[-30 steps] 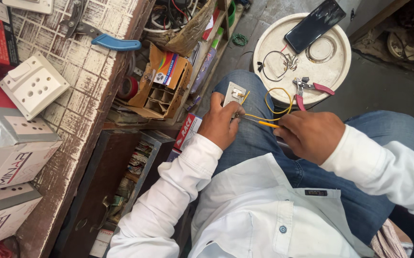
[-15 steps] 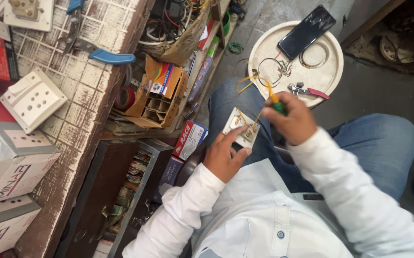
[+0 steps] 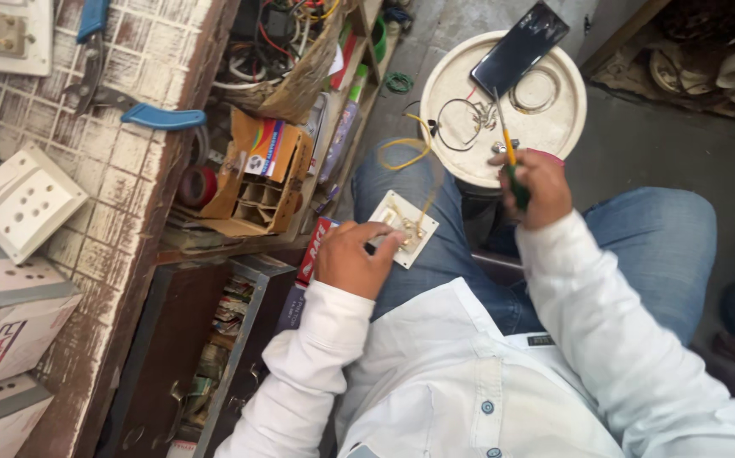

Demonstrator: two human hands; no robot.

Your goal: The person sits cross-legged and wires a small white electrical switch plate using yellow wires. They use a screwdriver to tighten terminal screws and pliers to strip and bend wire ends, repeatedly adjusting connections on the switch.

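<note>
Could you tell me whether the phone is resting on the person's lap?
No, the phone lies on the round white lid beyond the knees, while the left hand holds a white switch plate on the lap.

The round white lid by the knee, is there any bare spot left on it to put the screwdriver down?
Some. The round white lid is bare along its left edge and lower rim, and on the right past the ring. The phone covers the top; the wire loop fills the middle. The right hand holds the screwdriver over the near rim. The shelf is crowded.
</note>
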